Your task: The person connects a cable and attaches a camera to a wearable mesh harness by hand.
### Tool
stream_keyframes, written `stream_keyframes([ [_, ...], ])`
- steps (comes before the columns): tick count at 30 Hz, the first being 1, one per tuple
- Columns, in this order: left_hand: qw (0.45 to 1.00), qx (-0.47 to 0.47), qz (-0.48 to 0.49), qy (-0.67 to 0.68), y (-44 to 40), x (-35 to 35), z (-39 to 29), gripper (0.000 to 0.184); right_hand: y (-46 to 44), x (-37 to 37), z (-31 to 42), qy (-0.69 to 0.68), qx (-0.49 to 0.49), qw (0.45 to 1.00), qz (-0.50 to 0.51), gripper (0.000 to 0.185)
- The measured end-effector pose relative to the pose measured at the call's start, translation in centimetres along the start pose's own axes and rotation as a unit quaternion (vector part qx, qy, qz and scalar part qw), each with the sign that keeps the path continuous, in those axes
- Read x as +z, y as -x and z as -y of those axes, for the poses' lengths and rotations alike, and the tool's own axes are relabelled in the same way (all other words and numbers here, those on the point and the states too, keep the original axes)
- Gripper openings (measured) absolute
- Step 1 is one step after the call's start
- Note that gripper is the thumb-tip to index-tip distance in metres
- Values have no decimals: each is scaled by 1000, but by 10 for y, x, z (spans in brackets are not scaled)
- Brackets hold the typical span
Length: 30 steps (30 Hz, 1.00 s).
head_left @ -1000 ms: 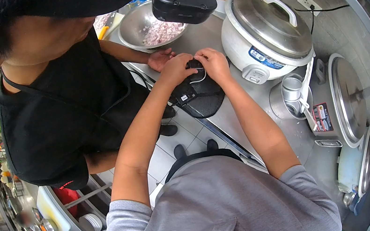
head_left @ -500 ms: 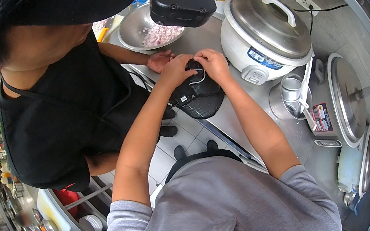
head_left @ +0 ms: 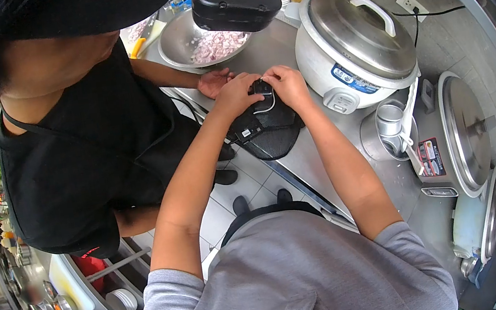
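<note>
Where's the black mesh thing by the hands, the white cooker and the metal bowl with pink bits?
Black mesh thing [head_left: 275,143]: head view, on its rounded near end.
White cooker [head_left: 355,35]: head view, on its silver lid.
Metal bowl [head_left: 179,41]: head view, on its bare inner wall.

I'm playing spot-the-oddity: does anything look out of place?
Maybe the black mesh pouch with a thin white cable, on the grey metal counter: it looks like electronic gear, odd near a round silver metal bowl of pinkish chopped pieces.
</note>
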<state>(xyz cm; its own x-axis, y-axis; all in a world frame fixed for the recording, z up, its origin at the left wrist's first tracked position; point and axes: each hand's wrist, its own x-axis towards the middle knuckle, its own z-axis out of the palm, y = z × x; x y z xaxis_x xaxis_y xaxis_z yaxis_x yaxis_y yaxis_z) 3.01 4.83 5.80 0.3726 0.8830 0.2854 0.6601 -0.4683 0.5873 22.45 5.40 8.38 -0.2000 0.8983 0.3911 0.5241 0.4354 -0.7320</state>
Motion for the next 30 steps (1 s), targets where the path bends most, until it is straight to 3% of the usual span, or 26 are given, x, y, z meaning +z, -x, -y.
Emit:
stream_keyframes([
  [20,1000,0,28,-11,-2,0,3,54,0,2,-4,-16,17,1000,10,12],
  [30,1000,8,-6,-14,0,4,4,56,-3,4,-3,2,19,999,34,16],
])
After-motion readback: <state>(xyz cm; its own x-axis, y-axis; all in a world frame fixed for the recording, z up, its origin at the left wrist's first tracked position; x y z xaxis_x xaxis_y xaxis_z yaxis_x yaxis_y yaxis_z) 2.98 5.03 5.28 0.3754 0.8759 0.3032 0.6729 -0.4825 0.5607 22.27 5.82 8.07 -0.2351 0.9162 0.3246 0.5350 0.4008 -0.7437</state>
